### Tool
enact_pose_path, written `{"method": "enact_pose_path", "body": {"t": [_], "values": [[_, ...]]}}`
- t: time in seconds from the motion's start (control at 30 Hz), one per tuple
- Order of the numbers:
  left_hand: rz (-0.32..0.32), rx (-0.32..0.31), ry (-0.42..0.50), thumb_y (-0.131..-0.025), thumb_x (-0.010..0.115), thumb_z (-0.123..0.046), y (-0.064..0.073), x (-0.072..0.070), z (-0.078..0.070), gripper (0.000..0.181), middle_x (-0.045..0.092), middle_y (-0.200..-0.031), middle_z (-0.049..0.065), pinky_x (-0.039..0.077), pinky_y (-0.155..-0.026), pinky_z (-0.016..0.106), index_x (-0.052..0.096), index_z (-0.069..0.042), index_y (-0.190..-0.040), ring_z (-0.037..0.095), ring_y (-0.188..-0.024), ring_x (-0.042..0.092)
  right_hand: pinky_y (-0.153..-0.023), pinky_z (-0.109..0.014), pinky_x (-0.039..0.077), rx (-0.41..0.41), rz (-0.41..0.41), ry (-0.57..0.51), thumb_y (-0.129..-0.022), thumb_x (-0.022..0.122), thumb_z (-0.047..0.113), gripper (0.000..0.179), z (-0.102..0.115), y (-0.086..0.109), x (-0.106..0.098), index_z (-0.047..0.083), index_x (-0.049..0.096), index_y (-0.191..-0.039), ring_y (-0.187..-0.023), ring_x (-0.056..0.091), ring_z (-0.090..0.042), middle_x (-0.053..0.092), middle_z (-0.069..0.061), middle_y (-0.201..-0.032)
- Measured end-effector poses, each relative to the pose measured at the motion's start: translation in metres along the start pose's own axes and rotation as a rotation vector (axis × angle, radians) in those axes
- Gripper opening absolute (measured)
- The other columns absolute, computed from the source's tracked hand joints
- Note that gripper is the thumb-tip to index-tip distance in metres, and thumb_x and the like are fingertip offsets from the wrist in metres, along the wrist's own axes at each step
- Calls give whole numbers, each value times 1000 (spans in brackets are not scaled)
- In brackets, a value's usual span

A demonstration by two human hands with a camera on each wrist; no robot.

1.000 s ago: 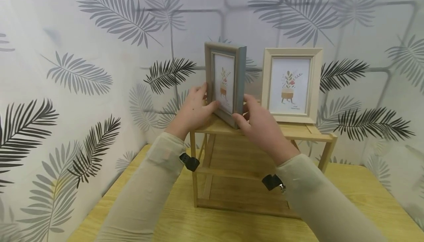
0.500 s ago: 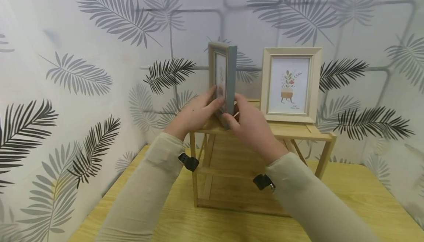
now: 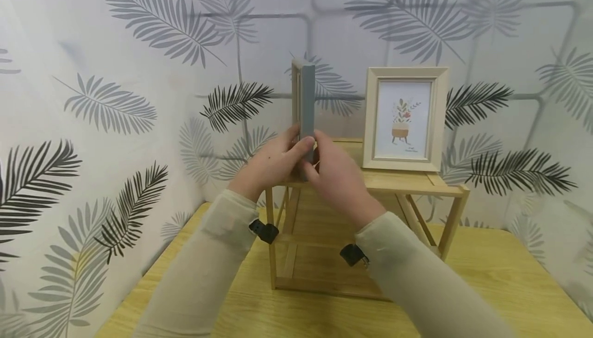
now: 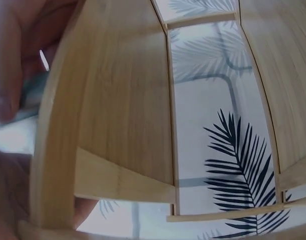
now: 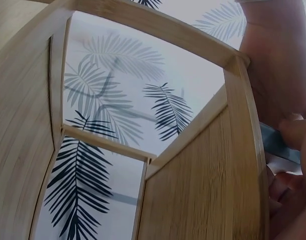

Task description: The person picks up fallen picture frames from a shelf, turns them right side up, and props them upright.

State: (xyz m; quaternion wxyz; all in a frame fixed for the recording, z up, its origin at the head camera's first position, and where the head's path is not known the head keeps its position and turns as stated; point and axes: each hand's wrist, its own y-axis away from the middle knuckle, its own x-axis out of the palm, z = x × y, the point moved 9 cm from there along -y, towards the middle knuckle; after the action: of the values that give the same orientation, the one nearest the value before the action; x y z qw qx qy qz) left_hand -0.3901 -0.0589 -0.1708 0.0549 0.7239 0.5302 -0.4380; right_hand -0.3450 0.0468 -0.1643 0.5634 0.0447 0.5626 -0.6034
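Observation:
A blue-grey picture frame point(image 3: 308, 96) stands upright on the left part of the wooden shelf's top point(image 3: 394, 181), its narrow side edge facing me. My left hand point(image 3: 272, 162) grips it low down from the left, thumb across the near edge. From the right, my right hand point(image 3: 342, 177) holds the lower part, its thumb near the bottom of that edge. Most of the frame's picture side is out of sight, and the fingers behind are partly hidden. In the right wrist view, a bit of the frame point(image 5: 279, 142) shows between the fingers beyond the shelf rail.
A cream picture frame point(image 3: 405, 119) with a potted-plant print stands on the right part of the shelf's top. The open-sided wooden shelf has lower boards point(image 3: 333, 268) and rests on a yellow wood-grain table point(image 3: 500, 276). A leaf-patterned curtain point(image 3: 176, 86) hangs behind.
The blue-grey frame has turned from showing its picture at an angle to nearly edge-on. My right hand has moved left with it, closer to my left hand; the cream frame stays put.

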Motion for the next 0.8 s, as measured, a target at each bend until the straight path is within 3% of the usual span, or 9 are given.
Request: {"method": "enact_pose_path", "body": {"t": [0.17, 0.4, 0.57, 0.8], "values": [[-135, 68, 49, -98, 43, -70, 3, -6, -13, 73, 69, -116, 6, 54, -88, 41, 55, -11, -138, 18, -105, 66, -56, -33, 48, 23, -7, 30, -99, 63, 22, 31, 3, -1, 4, 12, 51, -125, -65, 57, -17, 62, 1, -88], [-311, 81, -97, -101, 41, -66, 11, -16, -15, 65, 59, -100, 6, 48, -70, 40, 63, -6, -112, 23, -83, 57, -58, -33, 47, 50, -4, 24, -98, 63, 19, 51, 5, -2, 7, 9, 44, -144, -67, 56, -18, 63, -1, -91], [-354, 118, -150, -105, 43, -56, 15, -16, -20, 53, 55, -84, 7, 43, -61, 37, 58, -8, -90, 24, -70, 51, -58, -33, 47, 52, 21, -20, -98, 62, 21, 54, 1, -3, 9, 10, 43, -147, -67, 56, -18, 63, 0, -90], [-359, 104, -228, -106, 44, -51, 16, -16, -23, 50, 55, -80, 7, 44, -61, 38, 57, -7, -87, 24, -69, 52, -73, -37, 52, 46, 114, -183, -100, 50, 26, 56, -9, -5, 5, 12, 41, -153, -88, 61, -18, 64, 0, -104]]}}
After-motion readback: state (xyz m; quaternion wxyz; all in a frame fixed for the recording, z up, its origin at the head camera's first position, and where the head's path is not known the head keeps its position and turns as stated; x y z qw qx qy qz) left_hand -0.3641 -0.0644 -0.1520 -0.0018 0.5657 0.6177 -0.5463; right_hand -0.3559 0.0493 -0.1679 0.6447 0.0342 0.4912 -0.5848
